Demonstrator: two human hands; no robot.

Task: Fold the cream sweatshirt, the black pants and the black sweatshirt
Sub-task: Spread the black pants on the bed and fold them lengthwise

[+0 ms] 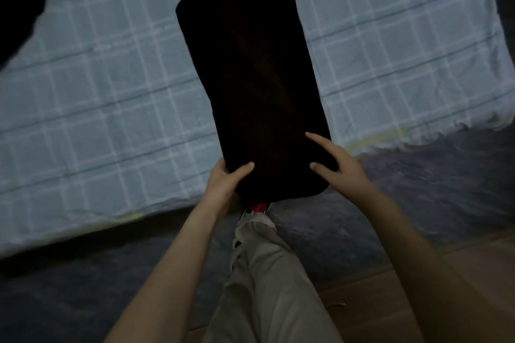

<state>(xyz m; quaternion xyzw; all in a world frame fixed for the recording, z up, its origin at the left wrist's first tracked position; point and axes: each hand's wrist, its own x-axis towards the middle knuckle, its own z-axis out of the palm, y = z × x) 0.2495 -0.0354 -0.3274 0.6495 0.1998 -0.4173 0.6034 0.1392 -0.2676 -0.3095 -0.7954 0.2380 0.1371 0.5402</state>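
Head view: black pants (250, 64) lie long and narrow.

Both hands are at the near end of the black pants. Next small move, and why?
Probably pinch the near right corner with the right hand: its fingers lie spread on the black pants, while the left hand grips the left corner. The pants lie long across the plaid sheet, so both corners are needed to fold them.
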